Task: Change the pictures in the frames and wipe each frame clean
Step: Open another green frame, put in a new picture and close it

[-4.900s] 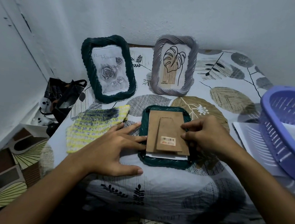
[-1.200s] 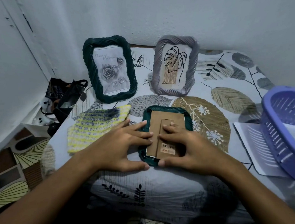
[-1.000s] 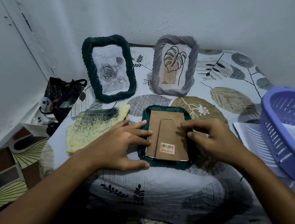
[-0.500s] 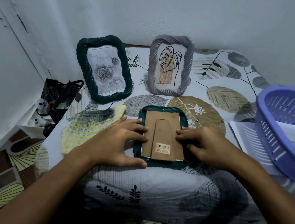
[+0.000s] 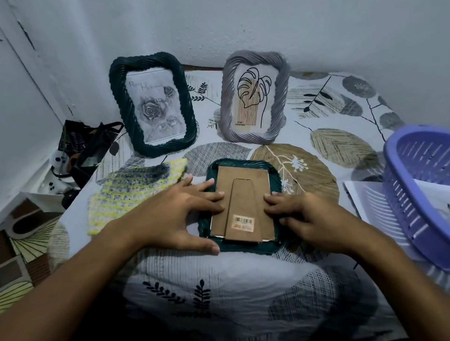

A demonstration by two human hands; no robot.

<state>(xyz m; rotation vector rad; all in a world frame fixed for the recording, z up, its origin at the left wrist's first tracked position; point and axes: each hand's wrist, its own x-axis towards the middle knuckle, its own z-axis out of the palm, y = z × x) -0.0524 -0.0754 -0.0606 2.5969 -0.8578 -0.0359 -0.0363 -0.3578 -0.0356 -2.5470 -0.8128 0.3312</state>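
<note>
A dark green frame (image 5: 242,164) lies face down in front of me, its brown cardboard back (image 5: 244,198) with a barcode sticker facing up. My left hand (image 5: 173,214) lies flat with spread fingers on the frame's left side, fingertips on the cardboard's left edge. My right hand (image 5: 308,220) presses its fingertips on the cardboard's right edge. Behind stand a green frame (image 5: 151,105) with a rose picture and a grey frame (image 5: 254,97) with a leaf drawing. A yellow and grey knitted cloth (image 5: 133,190) lies to the left of my left hand.
A purple plastic basket (image 5: 429,191) with paper inside sits at the right, on loose sheets (image 5: 364,200). The patterned tablecloth (image 5: 237,279) covers the table, which stands against the wall. A dark bag (image 5: 86,143) and small items lie beyond the table's left edge.
My right hand came down from the cardboard's upper right to press its right edge. My left hand stayed flat on the frame's left side.
</note>
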